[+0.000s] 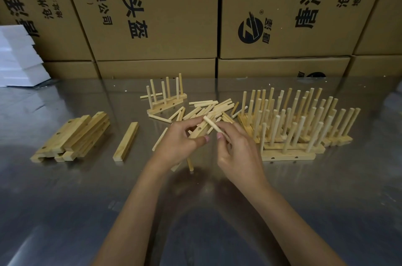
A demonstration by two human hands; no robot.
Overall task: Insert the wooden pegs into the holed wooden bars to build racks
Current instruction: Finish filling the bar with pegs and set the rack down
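My left hand [181,143] grips a holed wooden bar [198,132] above the table's middle; one hole shows on its upper face. My right hand [236,148] pinches a wooden peg [212,125] whose far end lies over the bar. Behind the hands lies a loose heap of pegs [208,109]. A stack of bare bars [74,137] sits at the left, with a single bar [126,140] beside it. Two pegged racks [166,100] stand behind the heap. Several finished racks [300,122] crowd the right.
The table is reflective steel [65,211]. Cardboard boxes [152,15] form a wall along its far edge. White foam blocks [19,57] are stacked at the far left. A few stray pegs [190,163] lie under my left wrist.
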